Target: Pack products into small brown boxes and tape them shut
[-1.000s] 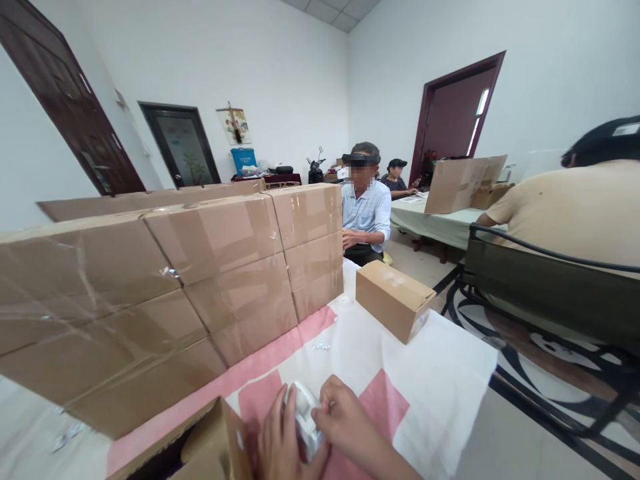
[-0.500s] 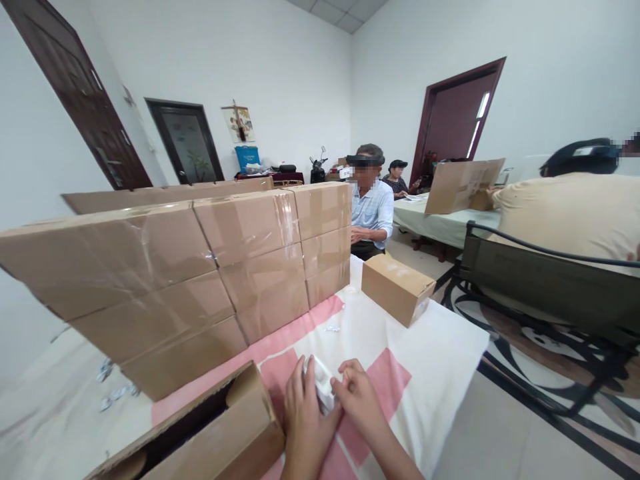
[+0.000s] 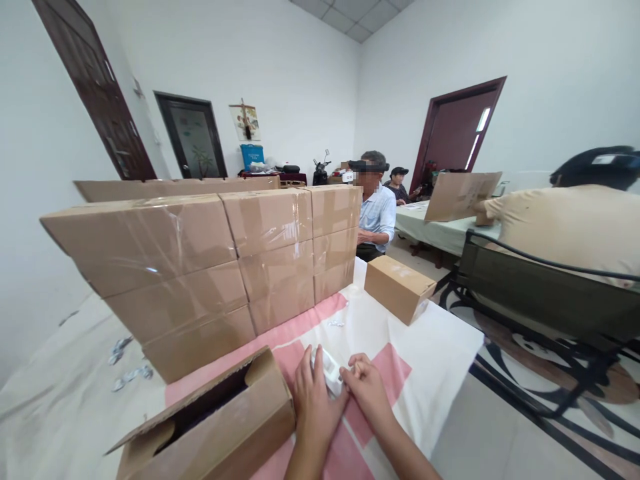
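A small white plastic object [image 3: 330, 368] with a rounded shape is held over the cloth-covered table [image 3: 415, 353]. My left hand [image 3: 316, 393] is closed around its left side, fingers along the far edge and thumb at the near end. My right hand [image 3: 366, 383] is at the object's right end, thumb and forefinger pinched together there. Whatever lies between those fingertips is too small to make out. Just left of my left hand stands an open cardboard box [image 3: 225, 427], its inside dark.
Taped cardboard boxes [image 3: 200, 260] form a wall along the left. A closed carton [image 3: 400, 287] sits near the far edge. Small silvery pieces [image 3: 336, 323] lie on the cloth, more [image 3: 131, 377] at far left. A person [image 3: 377, 207] sits beyond; another [image 3: 565, 220] sits at right.
The view has shifted slightly, so the scene sits a little further right. Both hands stay at the white object, which now shows more of its upper face.
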Motion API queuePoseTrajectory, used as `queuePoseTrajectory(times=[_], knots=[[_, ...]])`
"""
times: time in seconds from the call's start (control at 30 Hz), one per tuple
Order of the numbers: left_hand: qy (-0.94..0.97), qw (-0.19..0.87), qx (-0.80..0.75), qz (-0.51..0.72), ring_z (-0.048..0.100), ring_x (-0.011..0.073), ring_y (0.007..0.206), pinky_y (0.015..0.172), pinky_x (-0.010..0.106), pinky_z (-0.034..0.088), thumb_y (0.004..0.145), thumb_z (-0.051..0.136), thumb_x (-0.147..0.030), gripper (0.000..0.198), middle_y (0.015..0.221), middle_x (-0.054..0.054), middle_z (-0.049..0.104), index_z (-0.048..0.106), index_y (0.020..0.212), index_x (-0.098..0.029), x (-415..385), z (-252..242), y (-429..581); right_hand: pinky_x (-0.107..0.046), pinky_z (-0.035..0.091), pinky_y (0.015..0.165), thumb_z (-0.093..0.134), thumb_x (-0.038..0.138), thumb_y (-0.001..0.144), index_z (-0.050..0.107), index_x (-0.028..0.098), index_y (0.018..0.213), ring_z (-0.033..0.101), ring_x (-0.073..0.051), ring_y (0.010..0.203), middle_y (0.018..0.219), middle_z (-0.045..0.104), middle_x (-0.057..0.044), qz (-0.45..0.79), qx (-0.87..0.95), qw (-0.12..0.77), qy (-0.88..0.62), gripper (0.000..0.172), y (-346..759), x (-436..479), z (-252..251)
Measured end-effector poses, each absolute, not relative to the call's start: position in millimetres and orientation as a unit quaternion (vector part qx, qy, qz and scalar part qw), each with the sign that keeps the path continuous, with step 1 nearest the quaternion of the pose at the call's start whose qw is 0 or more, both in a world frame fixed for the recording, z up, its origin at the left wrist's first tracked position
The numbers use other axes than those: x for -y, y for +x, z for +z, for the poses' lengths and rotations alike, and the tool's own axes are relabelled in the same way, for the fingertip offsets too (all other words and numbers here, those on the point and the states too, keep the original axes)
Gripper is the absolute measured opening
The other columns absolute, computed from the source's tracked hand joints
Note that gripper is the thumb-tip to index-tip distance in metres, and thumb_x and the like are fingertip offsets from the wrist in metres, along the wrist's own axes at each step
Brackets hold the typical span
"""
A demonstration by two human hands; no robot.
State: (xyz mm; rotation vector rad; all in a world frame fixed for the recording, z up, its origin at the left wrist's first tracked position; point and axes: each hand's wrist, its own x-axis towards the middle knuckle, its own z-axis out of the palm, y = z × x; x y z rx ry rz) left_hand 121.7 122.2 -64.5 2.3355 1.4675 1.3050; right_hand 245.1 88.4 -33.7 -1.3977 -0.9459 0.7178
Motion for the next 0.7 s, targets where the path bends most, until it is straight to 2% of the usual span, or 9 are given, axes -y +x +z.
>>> queuePoseTrajectory(times=[0.1,0.4,0.5,0.63,0.7], knots=[[0.763,0.050,-0.480,0.429,0.047,0.0358,0.132,0.105,0.053,0.045,0.090,0.062,-0.040,0.065,0.148,0.020,0.046,0.044,0.147,-0.015,-121.2,-61.3,122.4,-0.033,0.042,0.064,0.072,0.045,0.071,0.031,0.025,0.053,0.047,-0.017,0.065,0.071,0.042,0.000,0.288,0.409,0.607,-0.618,0.050,244.2,-87.6,-36.2],[0.759,0.045,-0.488,0.429,0.049,0.0364,0.131,0.104,0.053,0.045,0.090,0.062,-0.038,0.064,0.147,0.019,0.047,0.043,0.147,-0.015,-118.7,-57.0,122.8,-0.031,0.038,0.060,0.073,0.048,0.068,0.028,0.025,0.051,0.042,-0.013,0.057,0.062,0.041,0.003,0.262,0.410,0.570,-0.662,0.054,248.7,-89.3,-40.4],[0.759,0.043,-0.485,0.433,0.050,0.0369,0.129,0.103,0.053,0.046,0.088,0.064,-0.038,0.065,0.146,0.019,0.047,0.044,0.146,-0.015,-119.3,-55.2,122.7,-0.029,0.036,0.055,0.074,0.052,0.068,0.030,0.025,0.050,0.042,-0.011,0.048,0.055,0.044,0.004,0.300,0.409,0.561,-0.654,0.055,250.8,-88.4,-41.1],[0.759,0.032,-0.484,0.434,0.051,0.0367,0.127,0.101,0.052,0.047,0.087,0.064,-0.037,0.067,0.145,0.020,0.047,0.043,0.146,-0.013,-120.0,-53.8,122.7,-0.026,0.024,0.045,0.068,0.057,0.074,0.030,0.026,0.054,0.038,-0.010,0.033,0.035,0.043,0.007,0.395,0.383,0.529,-0.646,0.053,250.3,-86.9,-41.0],[0.759,0.030,-0.485,0.433,0.051,0.0366,0.126,0.100,0.051,0.047,0.086,0.065,-0.036,0.067,0.145,0.021,0.047,0.042,0.145,-0.012,-120.4,-53.9,122.8,-0.025,0.021,0.044,0.068,0.056,0.074,0.031,0.026,0.054,0.037,-0.010,0.031,0.032,0.044,0.006,0.414,0.378,0.521,-0.644,0.052,250.0,-87.1,-39.4]])
